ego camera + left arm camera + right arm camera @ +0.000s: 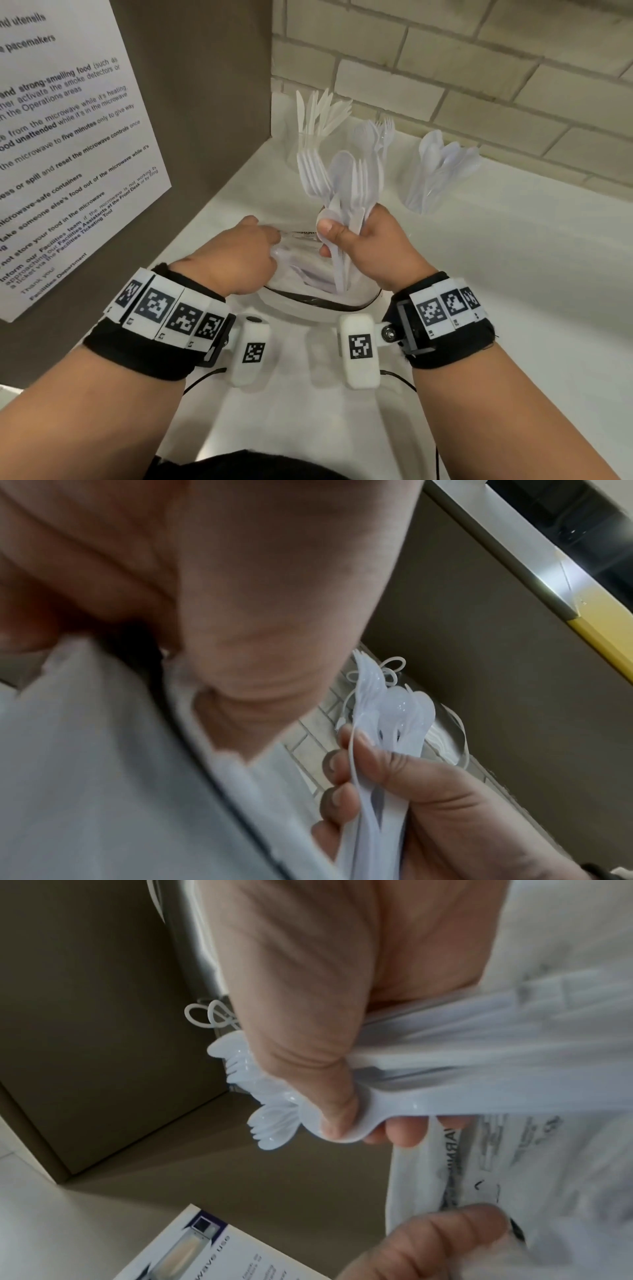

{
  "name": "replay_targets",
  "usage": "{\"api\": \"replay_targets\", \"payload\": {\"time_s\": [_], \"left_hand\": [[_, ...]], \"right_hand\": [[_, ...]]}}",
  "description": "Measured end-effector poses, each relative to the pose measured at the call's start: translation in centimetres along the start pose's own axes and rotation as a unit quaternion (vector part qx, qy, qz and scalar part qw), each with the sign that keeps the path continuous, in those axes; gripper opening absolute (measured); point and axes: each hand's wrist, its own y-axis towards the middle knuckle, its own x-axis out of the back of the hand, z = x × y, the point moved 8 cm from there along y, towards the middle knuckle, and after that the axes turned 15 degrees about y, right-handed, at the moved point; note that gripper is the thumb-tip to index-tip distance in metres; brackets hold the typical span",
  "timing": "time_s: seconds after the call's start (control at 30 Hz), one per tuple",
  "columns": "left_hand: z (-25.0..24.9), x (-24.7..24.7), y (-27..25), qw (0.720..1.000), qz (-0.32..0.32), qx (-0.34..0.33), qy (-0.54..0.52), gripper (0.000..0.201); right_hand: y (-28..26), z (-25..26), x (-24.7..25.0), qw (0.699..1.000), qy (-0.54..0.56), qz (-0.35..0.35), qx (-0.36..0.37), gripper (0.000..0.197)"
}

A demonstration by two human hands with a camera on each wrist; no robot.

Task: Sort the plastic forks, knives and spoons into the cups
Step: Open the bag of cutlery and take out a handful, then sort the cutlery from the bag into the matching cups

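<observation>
My right hand (pixel 346 236) grips a bundle of white plastic forks and spoons (pixel 346 185) upright, heads up, above a clear plastic bag (pixel 301 274) that holds more cutlery. In the right wrist view the bundle (pixel 274 1123) fans out past my thumb. My left hand (pixel 246 253) reaches into the bag's mouth and pinches the printed bag (pixel 565 1177) with its thumb (pixel 428 1240). Three clear cups stand at the back: the left cup (pixel 305 154) holds knives, the middle cup (pixel 376 140) holds spoons and forks, and the right cup (pixel 421 195) holds spoons.
A brown panel with a printed microwave notice (pixel 68 137) rises close on the left. A pale brick wall (pixel 479 68) runs behind the cups. The white counter (pixel 496 308) stretches to the right of the bag.
</observation>
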Motion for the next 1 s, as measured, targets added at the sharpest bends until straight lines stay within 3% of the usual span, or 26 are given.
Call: {"api": "replay_targets", "payload": {"time_s": [0.07, 0.13, 0.2, 0.23, 0.3, 0.37, 0.5, 0.6, 0.67, 0.77, 0.8, 0.9, 1.0], "left_hand": [[-0.3, 0.9, -0.9, 0.999, -0.016, -0.013, -0.034, 0.034], [-1.0, 3.3, -1.9, 0.991, -0.109, -0.034, -0.074, 0.02], [-1.5, 5.7, -3.1, 0.949, -0.213, -0.053, -0.226, 0.015], [-1.6, 6.1, -3.5, 0.911, -0.222, -0.055, -0.343, 0.014], [-2.6, 5.6, -3.5, 0.802, -0.154, -0.066, -0.573, 0.024], [-3.6, 4.0, -2.4, 0.704, -0.05, -0.041, -0.707, 0.038], [-5.0, 2.6, -1.3, 0.634, 0.102, -0.005, -0.767, 0.059], [-5.9, 2.9, -1.2, 0.548, 0.158, -0.023, -0.821, 0.056], [-6.3, 2.6, -1.0, 0.531, 0.175, -0.026, -0.828, 0.05], [-6.7, 1.3, -1.2, 0.583, 0.208, -0.023, -0.785, 0.055], [-6.8, 1.0, -1.3, 0.588, 0.219, -0.028, -0.778, 0.058], [-6.8, 1.8, -1.5, 0.547, 0.192, -0.052, -0.813, 0.047], [-5.9, 2.0, -0.7, 0.507, 0.148, -0.027, -0.849, 0.028]], "right_hand": [[0.0, 0.8, 0.3, 0.999, 0.045, -0.017, 0.012, 0.011], [0.0, 1.7, 0.9, 0.992, 0.115, -0.042, 0.018, 0.009], [0.4, 2.9, 1.6, 0.977, 0.203, -0.068, 0.025, 0.011], [0.6, 3.7, 1.8, 0.967, 0.242, -0.076, 0.033, 0.011], [1.3, 5.7, 2.3, 0.949, 0.296, -0.091, 0.064, 0.01], [1.9, 7.9, 2.6, 0.932, 0.331, -0.104, 0.101, 0.01], [2.6, 10.0, 2.1, 0.913, 0.37, -0.117, 0.127, 0.016], [2.6, 9.0, 1.6, 0.92, 0.329, -0.18, 0.115, 0.015], [2.4, 8.1, 1.5, 0.926, 0.28, -0.226, 0.115, 0.018], [2.3, 7.5, 1.9, 0.924, 0.228, -0.275, 0.133, 0.025], [2.4, 7.3, 2.1, 0.92, 0.229, -0.287, 0.136, 0.027], [2.4, 6.5, 2.1, 0.916, 0.24, -0.292, 0.132, 0.028], [2.0, 6.3, 1.2, 0.924, 0.234, -0.272, 0.129, 0.031]]}}
